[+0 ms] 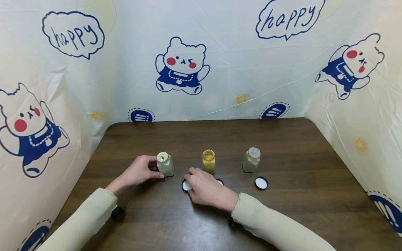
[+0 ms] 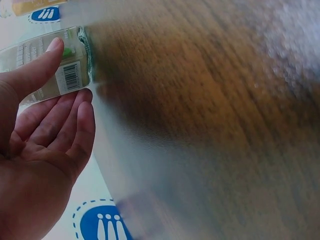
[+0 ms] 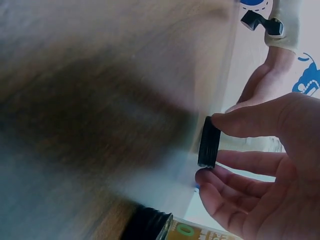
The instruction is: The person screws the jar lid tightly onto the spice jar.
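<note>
At the left stands a small glass jar (image 1: 166, 166) of pale powder without its lid. My left hand (image 1: 142, 170) holds it low down; in the left wrist view the thumb lies along the jar (image 2: 50, 65) by its barcode label, the fingers at its other side. My right hand (image 1: 204, 188) pinches a black screw lid (image 3: 209, 142) between thumb and fingers, close to the tabletop. In the head view part of that lid (image 1: 186, 185) shows its white inside facing up. Behind the right hand stands an uncapped jar of yellow powder (image 1: 209, 163).
A third jar (image 1: 251, 161) with a perforated shaker top stands at the right, a black lid (image 1: 261, 183) lying white side up before it. Another lid (image 1: 220, 182) is mostly hidden behind the right hand. A printed cloth (image 1: 226, 76) surrounds the brown wooden table (image 1: 292, 209).
</note>
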A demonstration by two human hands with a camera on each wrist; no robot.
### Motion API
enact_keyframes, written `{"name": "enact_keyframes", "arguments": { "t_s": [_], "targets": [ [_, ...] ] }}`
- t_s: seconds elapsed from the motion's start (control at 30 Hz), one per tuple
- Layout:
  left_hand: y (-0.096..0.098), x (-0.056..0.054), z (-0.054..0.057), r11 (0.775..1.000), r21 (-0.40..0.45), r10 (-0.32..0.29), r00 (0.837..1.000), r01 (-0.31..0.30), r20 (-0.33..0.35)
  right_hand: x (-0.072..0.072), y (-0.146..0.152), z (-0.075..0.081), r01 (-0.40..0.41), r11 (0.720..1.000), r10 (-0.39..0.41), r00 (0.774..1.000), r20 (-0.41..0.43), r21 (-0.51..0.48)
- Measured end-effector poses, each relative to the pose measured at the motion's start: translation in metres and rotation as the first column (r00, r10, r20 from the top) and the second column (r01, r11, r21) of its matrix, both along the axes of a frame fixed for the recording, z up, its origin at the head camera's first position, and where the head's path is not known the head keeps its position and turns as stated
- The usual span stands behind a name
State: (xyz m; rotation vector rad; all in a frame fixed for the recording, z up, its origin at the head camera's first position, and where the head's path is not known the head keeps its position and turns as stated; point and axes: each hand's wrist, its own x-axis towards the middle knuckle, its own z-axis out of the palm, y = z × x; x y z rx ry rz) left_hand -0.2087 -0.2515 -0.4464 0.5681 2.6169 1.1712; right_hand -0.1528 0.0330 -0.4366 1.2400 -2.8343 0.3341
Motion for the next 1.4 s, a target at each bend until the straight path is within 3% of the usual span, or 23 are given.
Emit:
{"name": "enact_keyframes", "arguments": {
  "t_s": [0.47, 0.93, 1.4],
  "targets": [
    [-0.001, 0.0, 0.0, 1.0, -0.004, -0.003, 1.0, 0.003, -0.008, -0.001, -0.003, 0.007, 0.013, 0.999, -0.01, 0.999, 0.045, -0.051],
    [-0.002, -0.001, 0.001, 1.0, 0.001, -0.014, 1.0, 0.014, -0.004, -0.004, -0.011, 0.015, 0.022, 0.995, -0.021, 1.0, 0.003, -0.099],
    [-0.001, -0.001, 0.001, 1.0, 0.023, -0.019, 1.0, 0.019, -0.005, -0.008, -0.014, 0.024, 0.051, 0.988, -0.05, 0.999, 0.011, -0.143]
  ]
}}
